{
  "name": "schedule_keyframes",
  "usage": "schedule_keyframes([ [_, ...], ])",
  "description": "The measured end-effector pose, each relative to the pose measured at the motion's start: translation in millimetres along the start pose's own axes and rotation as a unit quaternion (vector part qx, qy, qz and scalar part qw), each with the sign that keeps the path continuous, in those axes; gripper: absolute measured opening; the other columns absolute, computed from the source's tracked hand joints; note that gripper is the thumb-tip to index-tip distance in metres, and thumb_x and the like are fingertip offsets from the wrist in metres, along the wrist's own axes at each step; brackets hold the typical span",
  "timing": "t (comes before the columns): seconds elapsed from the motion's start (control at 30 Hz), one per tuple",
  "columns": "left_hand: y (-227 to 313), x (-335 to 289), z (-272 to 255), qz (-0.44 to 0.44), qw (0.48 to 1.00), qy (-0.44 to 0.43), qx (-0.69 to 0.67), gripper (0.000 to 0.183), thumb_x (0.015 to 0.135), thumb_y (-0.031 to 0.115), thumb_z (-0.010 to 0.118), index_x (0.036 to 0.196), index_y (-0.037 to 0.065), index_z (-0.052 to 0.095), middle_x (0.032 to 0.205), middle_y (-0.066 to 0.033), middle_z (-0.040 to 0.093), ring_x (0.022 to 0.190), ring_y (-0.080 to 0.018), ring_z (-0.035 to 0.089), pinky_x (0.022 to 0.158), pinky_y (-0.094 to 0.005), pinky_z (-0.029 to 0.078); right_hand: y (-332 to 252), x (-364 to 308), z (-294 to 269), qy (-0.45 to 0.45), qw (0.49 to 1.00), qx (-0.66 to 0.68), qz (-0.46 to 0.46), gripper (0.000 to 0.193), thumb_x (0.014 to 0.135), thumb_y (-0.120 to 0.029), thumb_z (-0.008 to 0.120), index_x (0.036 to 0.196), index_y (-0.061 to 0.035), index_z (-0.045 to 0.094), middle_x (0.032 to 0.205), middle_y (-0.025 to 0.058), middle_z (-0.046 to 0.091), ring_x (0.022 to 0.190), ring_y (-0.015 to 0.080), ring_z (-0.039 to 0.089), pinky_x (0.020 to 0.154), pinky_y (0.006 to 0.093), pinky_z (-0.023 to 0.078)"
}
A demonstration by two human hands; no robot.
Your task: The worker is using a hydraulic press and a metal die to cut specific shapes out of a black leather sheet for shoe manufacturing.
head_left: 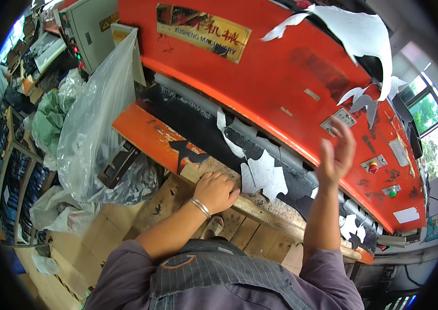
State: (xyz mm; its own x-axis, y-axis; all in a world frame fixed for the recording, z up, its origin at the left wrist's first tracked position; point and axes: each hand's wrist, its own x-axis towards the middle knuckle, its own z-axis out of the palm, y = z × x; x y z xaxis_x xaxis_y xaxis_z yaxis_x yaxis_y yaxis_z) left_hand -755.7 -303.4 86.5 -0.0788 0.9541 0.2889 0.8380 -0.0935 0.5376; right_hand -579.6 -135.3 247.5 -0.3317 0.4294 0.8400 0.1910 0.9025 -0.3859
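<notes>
My left hand (214, 191), with a silver bangle at the wrist, rests on the wooden front ledge (260, 204) of a red machine (275, 67). Its fingers lie bent on the wood with the thumb apart, and no held thing shows. Up in front of the red panel is my right hand (336, 157), its fingers apart and nothing in them. Jagged white sheet scraps (265, 175) lie on the black bed (198, 124) just right of my left hand. A black star-like scrap (188, 153) sits on the orange edge beyond that hand.
A large white offcut (358, 33) drapes over the machine's top. A red push button (372, 168) and a green button (392, 194) are on the panel at right. Clear plastic sheeting (92, 124) hangs at left, near a metal rack (17, 175).
</notes>
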Motion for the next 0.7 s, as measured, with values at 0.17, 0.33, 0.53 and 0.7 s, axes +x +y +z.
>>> schedule_keyframes([
  [0.17, -8, 11, -17, -0.023, 0.997, -0.078, -0.011, 0.027, 0.080, 0.034, 0.061, 0.074, 0.009, 0.070, 0.083, -0.0084, 0.065, 0.090, -0.0258, 0.060, 0.084, -0.0394, 0.044, 16, 21, 55, -0.296, 0.951, -0.068, -0.064, 0.050, 0.072, -0.012, 0.077, 0.118, -0.0026, 0.058, 0.116, 0.0153, 0.061, 0.111, 0.0344, 0.055, 0.096, 0.0421, 0.043],
  [0.33, -41, 40, -20, -0.197, 0.917, -0.262, -0.227, 0.030, 0.081, 0.038, 0.065, 0.076, 0.009, 0.070, 0.083, -0.0083, 0.067, 0.090, -0.0278, 0.061, 0.080, -0.0404, 0.048, 94, 8, 93, -0.486, 0.863, -0.127, -0.049, 0.073, 0.069, -0.011, 0.076, 0.136, -0.0170, 0.047, 0.133, 0.0130, 0.051, 0.120, 0.0308, 0.051, 0.095, 0.0424, 0.045],
  [0.53, -123, 95, 20, -0.284, 0.921, 0.040, -0.264, 0.057, 0.077, 0.020, 0.075, 0.119, -0.002, 0.043, 0.089, -0.0144, 0.064, 0.073, -0.0218, 0.062, 0.066, -0.0329, 0.050, 135, 10, 184, -0.569, 0.783, -0.209, -0.139, 0.093, 0.067, -0.001, 0.068, 0.147, -0.0242, 0.028, 0.149, 0.0154, 0.031, 0.132, 0.0326, 0.040, 0.100, 0.0454, 0.042],
  [0.7, -160, 95, 40, -0.344, 0.860, 0.010, -0.377, 0.033, 0.081, 0.012, 0.071, 0.099, 0.000, 0.047, 0.073, -0.0090, 0.062, 0.064, -0.0161, 0.058, 0.062, -0.0310, 0.046, 150, -3, 219, -0.631, 0.774, -0.052, -0.007, 0.089, 0.062, -0.002, 0.069, 0.143, -0.0164, 0.037, 0.137, 0.0189, 0.042, 0.126, 0.0357, 0.042, 0.101, 0.0431, 0.041],
])
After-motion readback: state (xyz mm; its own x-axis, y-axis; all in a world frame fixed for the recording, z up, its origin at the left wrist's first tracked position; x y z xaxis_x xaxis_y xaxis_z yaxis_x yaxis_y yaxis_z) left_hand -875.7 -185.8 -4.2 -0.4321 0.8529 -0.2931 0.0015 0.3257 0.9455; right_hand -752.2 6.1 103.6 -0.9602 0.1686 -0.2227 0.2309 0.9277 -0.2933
